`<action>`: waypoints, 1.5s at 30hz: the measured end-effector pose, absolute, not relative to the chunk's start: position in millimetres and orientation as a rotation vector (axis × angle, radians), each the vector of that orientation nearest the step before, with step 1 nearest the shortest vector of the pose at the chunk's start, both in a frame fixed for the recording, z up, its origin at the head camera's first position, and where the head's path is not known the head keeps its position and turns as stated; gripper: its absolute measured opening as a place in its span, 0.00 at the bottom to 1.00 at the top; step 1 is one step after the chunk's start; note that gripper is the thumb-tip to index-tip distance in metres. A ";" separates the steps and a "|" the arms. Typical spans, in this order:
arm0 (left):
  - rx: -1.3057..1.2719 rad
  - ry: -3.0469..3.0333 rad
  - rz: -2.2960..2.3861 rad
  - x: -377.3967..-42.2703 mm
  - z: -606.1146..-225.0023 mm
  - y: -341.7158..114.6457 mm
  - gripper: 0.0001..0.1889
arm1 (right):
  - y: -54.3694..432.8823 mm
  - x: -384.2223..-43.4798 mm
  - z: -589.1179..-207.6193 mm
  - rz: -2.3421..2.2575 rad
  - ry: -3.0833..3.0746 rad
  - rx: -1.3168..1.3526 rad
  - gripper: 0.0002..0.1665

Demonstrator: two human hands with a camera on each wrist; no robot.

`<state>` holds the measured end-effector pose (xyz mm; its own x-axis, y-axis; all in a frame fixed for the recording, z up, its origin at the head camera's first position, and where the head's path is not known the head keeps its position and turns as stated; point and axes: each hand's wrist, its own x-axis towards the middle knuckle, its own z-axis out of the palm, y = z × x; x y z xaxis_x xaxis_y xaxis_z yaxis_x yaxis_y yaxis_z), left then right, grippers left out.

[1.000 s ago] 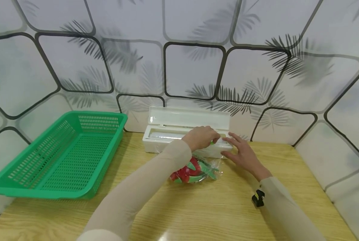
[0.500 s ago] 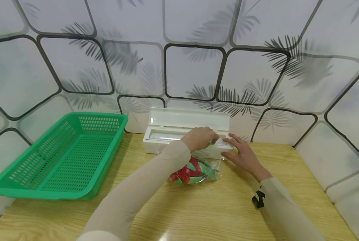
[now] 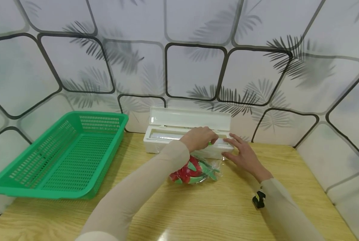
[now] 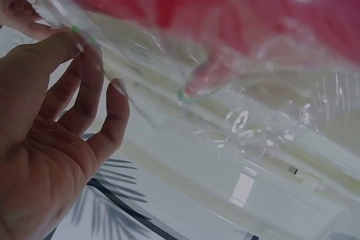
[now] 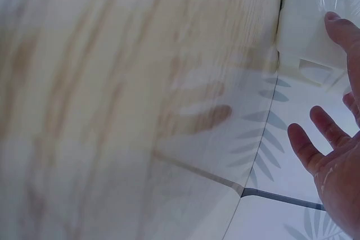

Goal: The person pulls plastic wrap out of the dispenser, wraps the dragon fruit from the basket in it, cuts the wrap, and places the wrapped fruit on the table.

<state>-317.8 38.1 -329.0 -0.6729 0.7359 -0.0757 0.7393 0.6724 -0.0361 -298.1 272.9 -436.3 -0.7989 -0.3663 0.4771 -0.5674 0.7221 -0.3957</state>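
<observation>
A white cling film dispenser (image 3: 153,147) stands against the wall with its lid (image 3: 190,117) raised and a film roll (image 3: 162,136) inside. My left hand (image 3: 198,138) reaches over its front edge, thumb and finger pinching a small green slider (image 4: 75,29). My right hand (image 3: 244,154) rests on the dispenser's right end, thumb at the front and fingers spread on top; the right wrist view shows the thumb (image 5: 341,27) against the white wall. Clear film hangs over red and green pieces (image 3: 191,172) in front of the dispenser, partly hidden by my left sleeve.
A green plastic basket (image 3: 90,187) with slotted walls stands at the left of the wooden table (image 3: 215,211). Patterned wall panels (image 3: 194,72) close in the back and both sides. A black clip-like piece (image 3: 259,199) sits at my right sleeve.
My left hand has shifted very slightly left along the dispenser's front edge with the green slider. My right hand stays on the right end.
</observation>
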 end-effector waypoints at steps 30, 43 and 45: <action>1.228 2.823 -0.101 -317.7 -329.3 30.3 0.12 | 271.2 -297.7 -437.1 0.764 -2.564 0.719 0.33; 1.231 2.819 -0.119 -319.9 -330.2 26.9 0.11 | 272.4 -298.8 -436.7 0.787 -2.598 0.706 0.34; 1.229 2.817 -0.114 -319.4 -330.0 25.9 0.11 | 272.5 -299.4 -437.2 0.786 -2.600 0.706 0.34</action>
